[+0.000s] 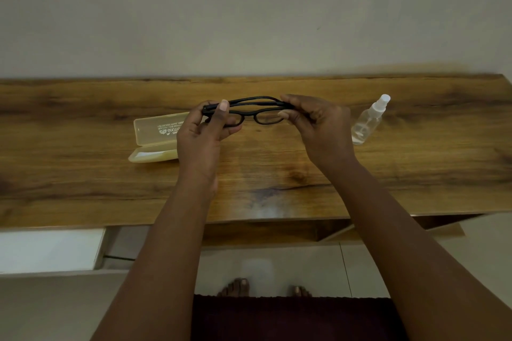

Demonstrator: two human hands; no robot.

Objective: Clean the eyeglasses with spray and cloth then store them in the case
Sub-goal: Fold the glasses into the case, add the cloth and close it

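Setting: a domestic interior, most likely a room in a home. Indicators:

- A narrow wood-grain counter [277, 180] stands flush against a plain, unadorned painted wall [249, 8].
- The floor [304, 263] is laid with pale glossy tiles showing visible joints.
- The person stands barefoot; bare toes [238, 286] show at the edge of a dark garment.
- A white panel [50, 249], possibly a cabinet or drawer front, sits below the counter on the left side.
- Personal articles rest on the counter: an open translucent yellow case [155, 137] and a small clear spray bottle [370, 120].
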